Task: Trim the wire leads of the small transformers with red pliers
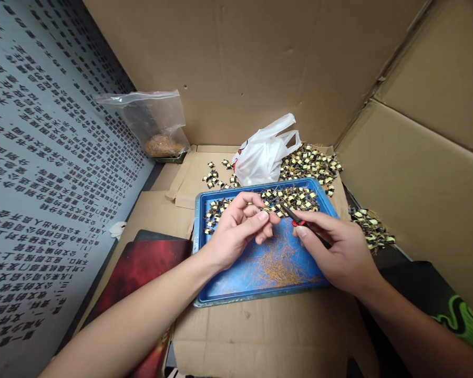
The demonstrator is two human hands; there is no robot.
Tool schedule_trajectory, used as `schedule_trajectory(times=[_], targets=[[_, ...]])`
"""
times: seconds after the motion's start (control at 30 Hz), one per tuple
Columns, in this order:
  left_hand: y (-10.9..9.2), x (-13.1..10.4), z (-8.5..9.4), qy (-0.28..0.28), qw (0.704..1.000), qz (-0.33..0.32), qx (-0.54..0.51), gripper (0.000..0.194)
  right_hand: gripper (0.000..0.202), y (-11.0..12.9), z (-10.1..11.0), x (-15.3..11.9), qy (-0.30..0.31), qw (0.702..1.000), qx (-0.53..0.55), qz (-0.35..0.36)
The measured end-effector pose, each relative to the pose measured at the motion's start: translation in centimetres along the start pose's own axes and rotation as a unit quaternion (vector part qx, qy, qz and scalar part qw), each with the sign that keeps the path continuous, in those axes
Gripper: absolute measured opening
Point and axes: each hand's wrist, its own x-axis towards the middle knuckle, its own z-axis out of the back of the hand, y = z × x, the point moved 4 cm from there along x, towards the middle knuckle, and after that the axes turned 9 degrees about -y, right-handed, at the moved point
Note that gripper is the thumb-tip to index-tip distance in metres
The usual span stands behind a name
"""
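Over a blue tray (224, 294), my left hand (242, 226) pinches a small part between thumb and fingertips; most of it is hidden, but it seems to be one of the small wound components. In my right hand (335, 244) is a pair of cutting pliers (304, 224) with red and black handles, its dark jaws pointing at the left fingertips. Small yellow-and-black components (299, 197) with copper wire leads lie along the tray's far side. Beneath my hands, a loose heap of short copper wire clippings (279, 265) covers part of the tray floor.
Behind the tray sit a white plastic bag (260, 157) and a large pile of components (313, 165). Another pile (372, 228) lies to the right. A clear zip bag (163, 142) of copper-coloured clippings stands at back left. Cardboard walls (260, 68) enclose the back and right.
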Motion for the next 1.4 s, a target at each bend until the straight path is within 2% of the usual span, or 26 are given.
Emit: schedule_trajectory(times=[0.53, 0.73, 0.8, 0.87, 0.97, 1.03, 1.13, 1.4], targets=[[-0.1, 0.2, 0.2, 0.013, 0.998, -0.018, 0.054, 0.029, 0.030, 0.6, -0.5, 0.2, -0.017, 0.997, -0.071, 0.032], [-0.1, -0.4, 0.1, 0.040, 0.997, -0.030, 0.061, 0.028, 0.034, -1.7, 0.5, 1.0, -0.084, 0.994, -0.068, -0.028], [-0.2, -0.3, 0.2, 0.032, 0.997, -0.035, 0.064, 0.030, 0.034, -2.2, 0.4, 1.2, -0.058, 0.997, -0.029, -0.039], [-0.3, 0.0, 0.4, 0.012, 0.997, -0.042, 0.064, 0.032, 0.034, -2.1, 0.1, 1.2, -0.006, 0.999, 0.011, -0.034], [-0.4, 0.3, 0.7, -0.025, 0.997, -0.047, 0.063, 0.033, 0.032, -1.3, -0.4, 1.0, 0.065, 0.998, 0.005, 0.021], [-0.5, 0.4, 0.7, -0.037, 0.997, -0.042, 0.059, 0.033, 0.032, -0.8, -0.6, 0.8, 0.088, 0.994, -0.016, 0.060], [-0.5, 0.3, 0.6, -0.038, 0.998, -0.035, 0.044, 0.033, 0.032, -0.4, -0.7, 0.6, 0.089, 0.992, -0.039, 0.084], [-0.3, 0.4, 0.6, -0.030, 0.998, -0.025, 0.039, 0.033, 0.031, 0.1, -0.7, 0.2, 0.048, 0.995, -0.028, 0.083]])
